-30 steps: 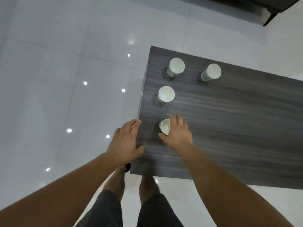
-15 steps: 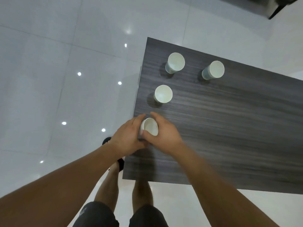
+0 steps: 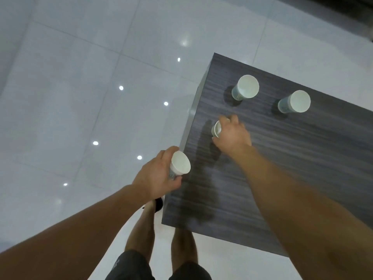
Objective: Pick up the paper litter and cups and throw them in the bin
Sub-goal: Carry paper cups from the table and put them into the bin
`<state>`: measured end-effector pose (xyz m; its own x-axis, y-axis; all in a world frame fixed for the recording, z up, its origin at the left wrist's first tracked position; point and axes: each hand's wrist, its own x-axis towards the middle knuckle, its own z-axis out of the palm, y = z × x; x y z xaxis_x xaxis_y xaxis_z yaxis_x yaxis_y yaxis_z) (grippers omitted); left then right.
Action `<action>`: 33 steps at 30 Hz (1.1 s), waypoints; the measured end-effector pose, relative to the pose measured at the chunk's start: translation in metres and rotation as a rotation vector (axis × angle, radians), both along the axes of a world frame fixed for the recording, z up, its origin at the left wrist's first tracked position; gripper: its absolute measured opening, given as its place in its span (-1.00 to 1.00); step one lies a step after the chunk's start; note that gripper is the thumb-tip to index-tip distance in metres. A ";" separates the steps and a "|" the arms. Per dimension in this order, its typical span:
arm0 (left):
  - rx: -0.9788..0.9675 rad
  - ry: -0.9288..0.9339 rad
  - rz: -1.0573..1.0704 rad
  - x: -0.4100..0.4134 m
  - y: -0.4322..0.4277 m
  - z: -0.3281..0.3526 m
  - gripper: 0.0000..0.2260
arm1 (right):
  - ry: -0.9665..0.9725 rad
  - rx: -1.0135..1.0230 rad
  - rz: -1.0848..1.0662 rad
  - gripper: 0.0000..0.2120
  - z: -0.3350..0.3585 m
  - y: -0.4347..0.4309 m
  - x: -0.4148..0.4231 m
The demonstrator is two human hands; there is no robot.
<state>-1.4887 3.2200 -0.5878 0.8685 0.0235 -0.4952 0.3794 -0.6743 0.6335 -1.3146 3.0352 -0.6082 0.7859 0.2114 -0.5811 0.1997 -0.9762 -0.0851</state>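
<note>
Gripping the nearest cup (image 3: 180, 163) round its side wall, the left hand (image 3: 156, 177) hangs just off the left edge of the dark wood-grain desk (image 3: 282, 178), above the pale tiled floor (image 3: 80, 108). This cup is white paper, tilted so that its open mouth faces up and toward the desk. The fingers curl round it from both sides, and it is held in the air, clear of the desk top.

The right hand (image 3: 232, 135) reaches farther in over the desk and grasps the second cup (image 3: 216, 129), which is near the desk's left edge. The fingers curl over the far side of the rim and the thumb comes in on the near side, so only a sliver of the white mouth shows at the left of the hand. The hand covers the rest of the cup, and I cannot tell whether its base sits on the desk.

Beyond it, the third cup (image 3: 247, 86) stands upright toward the desk's far left corner. The fourth cup (image 3: 298, 101) stands upright to its right, well apart from it. Both are white with open mouths, and both are apart from either hand.

At the bottom of the head view, bare legs (image 3: 145, 233) and dark shorts (image 3: 129, 267) show beside the desk's near left corner. Small bright reflections dot the glossy floor.
</note>
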 end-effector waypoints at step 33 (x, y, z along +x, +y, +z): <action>0.140 -0.524 -0.822 -0.066 -0.160 0.294 -0.37 | -0.398 0.090 -0.740 -0.40 0.321 -0.145 -0.354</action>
